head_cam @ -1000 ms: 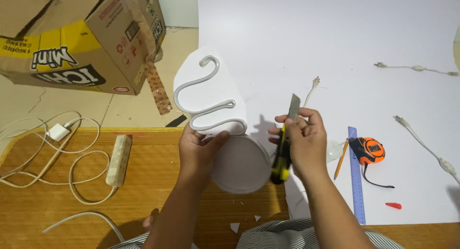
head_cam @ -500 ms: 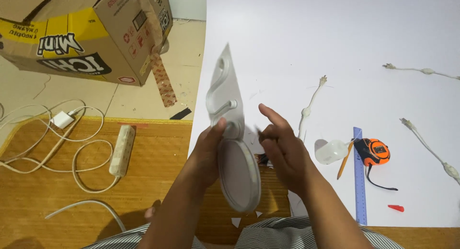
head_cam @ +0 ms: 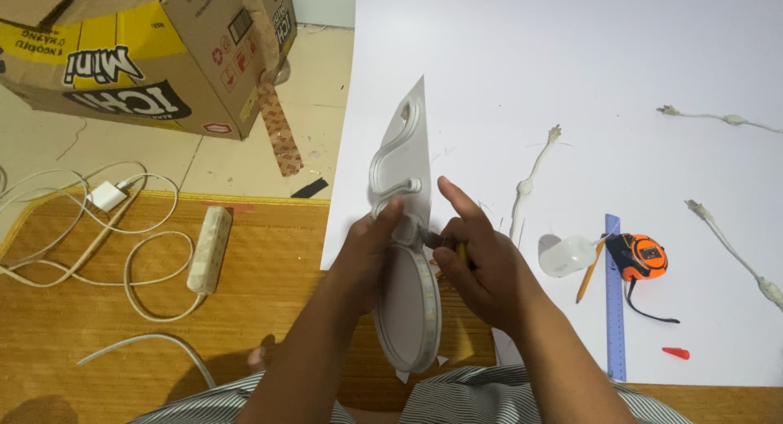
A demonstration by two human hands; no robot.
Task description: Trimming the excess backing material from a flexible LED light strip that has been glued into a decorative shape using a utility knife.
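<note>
White flat plastic sign panel (head_cam: 405, 228), with a curved raised tube on its far half and a round disc at its near end, is standing on edge over the near left corner of the large white sheet (head_cam: 571, 81), held between both hands. That sheet is covering the right and far part of the scene, lying over a woven yellow-brown mat (head_cam: 122, 342) that is spreading across the near left on a pale tiled floor (head_cam: 204, 167). A printed cardboard box (head_cam: 147, 49) is sitting far left. The left hand (head_cam: 367, 257) is gripping the panel's left face, fingers curled around it. The right hand (head_cam: 477, 265) is closing on a yellow-handled cutter (head_cam: 457, 249) against the panel's right side. A white power strip (head_cam: 210, 249) is lying on the mat. Right of the hands, a blue ruler (head_cam: 614, 310) and an orange tape measure (head_cam: 644, 257) are resting on the sheet.
</note>
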